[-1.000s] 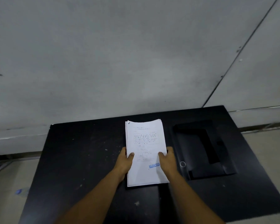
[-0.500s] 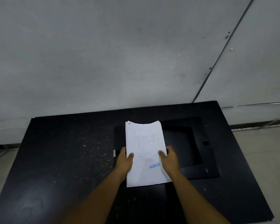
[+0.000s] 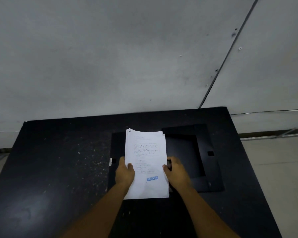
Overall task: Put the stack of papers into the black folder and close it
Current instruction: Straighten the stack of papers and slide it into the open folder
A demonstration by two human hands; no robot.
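A white stack of papers (image 3: 145, 157) with printed text and a blue "REJECTED" stamp is held upright-facing over the open black folder (image 3: 187, 157). My left hand (image 3: 125, 172) grips the stack's left edge, thumb on top. The right edge is gripped the same way by my right hand (image 3: 175, 170). The folder lies flat on the black table (image 3: 58, 169), its right panel with a flap showing to the right of the papers and its left panel edge (image 3: 116, 146) peeking out on the left. The papers hide the folder's middle.
The table's back edge runs along a grey wall (image 3: 144, 57). A small silver clasp (image 3: 110, 161) sits at the folder's left edge. Pale floor (image 3: 279, 169) shows beyond the table's right edge. White specks dot the table's left half.
The stack, held in both hands throughout, has come over the open folder, which earlier lay to its right. The view has shifted right.
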